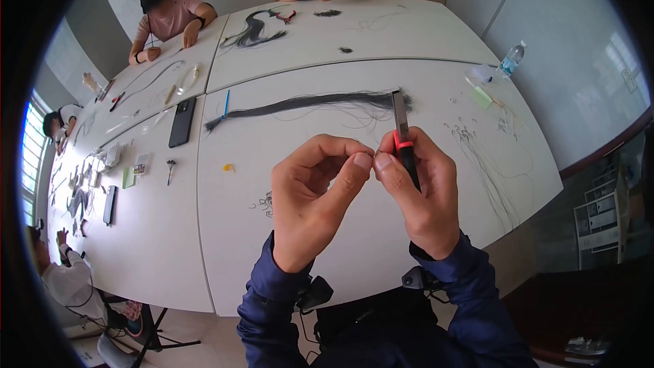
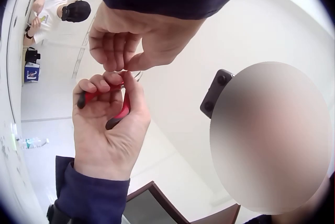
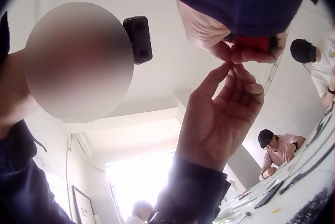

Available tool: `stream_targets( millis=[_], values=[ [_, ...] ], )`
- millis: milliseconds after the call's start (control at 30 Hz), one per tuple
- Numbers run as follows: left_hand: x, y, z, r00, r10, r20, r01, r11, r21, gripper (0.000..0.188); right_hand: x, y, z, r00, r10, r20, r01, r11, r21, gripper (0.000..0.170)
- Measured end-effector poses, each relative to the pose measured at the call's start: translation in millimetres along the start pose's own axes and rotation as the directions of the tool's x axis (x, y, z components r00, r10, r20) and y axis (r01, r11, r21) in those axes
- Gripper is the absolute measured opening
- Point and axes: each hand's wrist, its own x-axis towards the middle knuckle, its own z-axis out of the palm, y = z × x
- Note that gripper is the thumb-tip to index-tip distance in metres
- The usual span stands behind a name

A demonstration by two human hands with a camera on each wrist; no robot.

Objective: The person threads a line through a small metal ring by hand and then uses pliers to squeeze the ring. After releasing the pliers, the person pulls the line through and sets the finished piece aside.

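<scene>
In the head view, the left hand (image 1: pixel 313 197) meets the right hand (image 1: pixel 426 187) over the near table, thumb and index fingertips almost touching. Whatever the left fingertips pinch is too small to make out. The right hand grips red-and-black pliers (image 1: pixel 400 116), their metal jaws pointing away from the body, while its thumb and index fingertip also come together. Seen from the left wrist, the pliers' handles (image 2: pixel 124 111) lie across the right palm (image 2: pixel 107 130). Beyond the hands stretches a bundle of dark strands (image 1: pixel 306 102). Small dark hooks (image 1: pixel 263 203) lie beside the left hand.
A black phone (image 1: pixel 182 123), a yellow piece (image 1: pixel 228 167) and a blue strip (image 1: pixel 226 103) lie to the left. Hooks with thin lines (image 1: pixel 480 157) spread at right, near a water bottle (image 1: pixel 511 59). Other people sit around the joined tables.
</scene>
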Motion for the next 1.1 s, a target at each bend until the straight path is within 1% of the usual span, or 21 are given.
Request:
stream_targets(
  millis=[100,200,300,400,500,600,700,733,800,900,967,1100],
  values=[
    [0.2,-2.5,-1.4,0.999,0.020,0.027,-0.018,0.997,-0.075,0.011,-1.2,3.6,0.1,1.000,0.012,0.025,-0.013,0.999,0.034,0.013],
    [1.2,-4.6,-3.0,0.998,0.032,0.048,-0.027,0.994,-0.108,0.010,-1.1,-1.0,1.6,0.996,0.063,0.056,-0.070,0.988,0.138,0.013],
    [1.9,-7.1,-5.7,0.998,-0.014,0.058,0.020,0.994,-0.111,0.011,0.0,-2.4,-1.8,0.993,0.085,0.082,-0.095,0.988,0.124,0.013],
    [1.9,-5.2,-1.0,0.999,-0.037,0.028,0.040,0.991,-0.127,0.013,-0.9,-2.8,-0.6,0.993,0.103,0.062,-0.110,0.984,0.139,0.013],
    [1.9,-7.8,-0.4,0.999,-0.016,0.033,0.021,0.988,-0.153,0.014,-2.1,-1.2,4.1,0.995,0.095,0.036,-0.100,0.983,0.153,0.012],
    [4.2,-11.7,-3.9,0.998,0.040,0.040,-0.034,0.991,-0.126,0.014,-1.5,2.2,4.6,0.997,0.067,0.031,-0.070,0.991,0.111,0.016],
    [3.8,-1.0,-4.4,0.998,0.024,-0.051,-0.021,0.998,0.057,0.010,-1.2,5.7,-11.8,0.993,0.081,0.081,-0.076,0.995,-0.062,0.021],
    [5.1,-3.4,-6.0,0.991,0.116,-0.064,-0.105,0.982,0.160,0.009,-2.7,1.3,-15.4,0.994,0.083,0.070,-0.074,0.989,-0.126,0.025],
    [9.1,-10.3,-9.1,0.953,0.297,-0.062,-0.256,0.897,0.361,0.007,-6.2,-0.8,-20.9,0.992,0.096,0.082,-0.081,0.982,-0.169,0.025],
    [9.9,-6.5,-11.5,0.931,0.366,0.022,-0.317,0.775,0.546,0.006,-8.2,-9.5,-23.3,0.982,0.140,0.129,-0.101,0.958,-0.268,0.026],
    [9.7,-6.4,-10.7,0.921,0.388,0.037,-0.332,0.731,0.595,0.007,-8.4,-12.8,-21.8,0.974,0.158,0.160,-0.104,0.948,-0.300,0.027],
    [9.1,-6.2,-7.5,0.905,0.424,0.046,-0.349,0.675,0.650,0.009,-9.1,-13.8,-21.5,0.970,0.192,0.149,-0.124,0.919,-0.374,0.029]
  ],
)
